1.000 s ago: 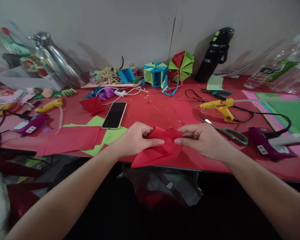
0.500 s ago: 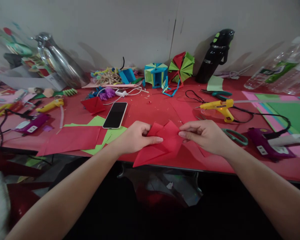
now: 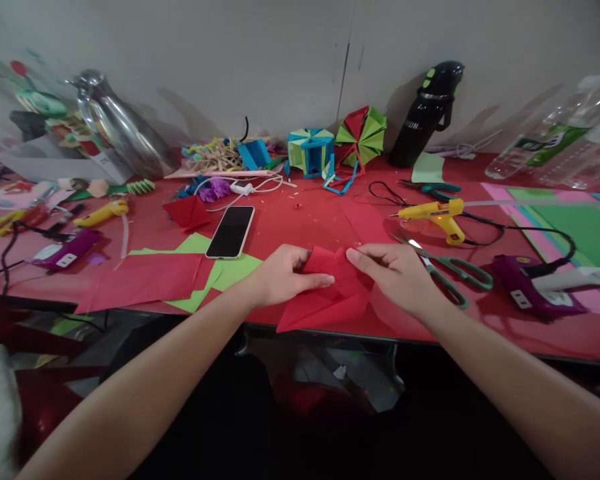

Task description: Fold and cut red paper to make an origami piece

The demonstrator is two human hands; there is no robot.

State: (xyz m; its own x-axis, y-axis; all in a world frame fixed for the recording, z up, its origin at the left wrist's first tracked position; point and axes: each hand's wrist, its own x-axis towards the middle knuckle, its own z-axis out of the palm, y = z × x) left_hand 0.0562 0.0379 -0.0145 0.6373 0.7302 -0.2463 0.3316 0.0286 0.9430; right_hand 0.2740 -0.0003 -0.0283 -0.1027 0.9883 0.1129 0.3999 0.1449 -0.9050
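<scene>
A folded red paper (image 3: 325, 303) is held between both hands at the table's front edge, its pointed corner hanging toward the lower left. My left hand (image 3: 297, 275) pinches its left side, thumb lying on top. On the upper right side, my right hand (image 3: 375, 267) grips the paper between thumb and fingers. Some fingertips are hidden behind the paper. Flat red sheets (image 3: 145, 280) and green sheets (image 3: 235, 270) lie to the left, beside a phone (image 3: 231, 231). Scissors with green handles (image 3: 463, 270) rest just right of my right hand.
A yellow glue gun (image 3: 433, 215) and its cord lie right of centre, near a purple power strip (image 3: 530, 287). Paper models (image 3: 310, 152), a black bottle (image 3: 425, 113) and a steel jug (image 3: 120, 123) stand along the wall. Another yellow glue gun (image 3: 101, 213) lies left.
My right hand has moved left, closer to my left hand, and now grips the paper's upper edge. The paper has shifted slightly right, and more of the scissors shows.
</scene>
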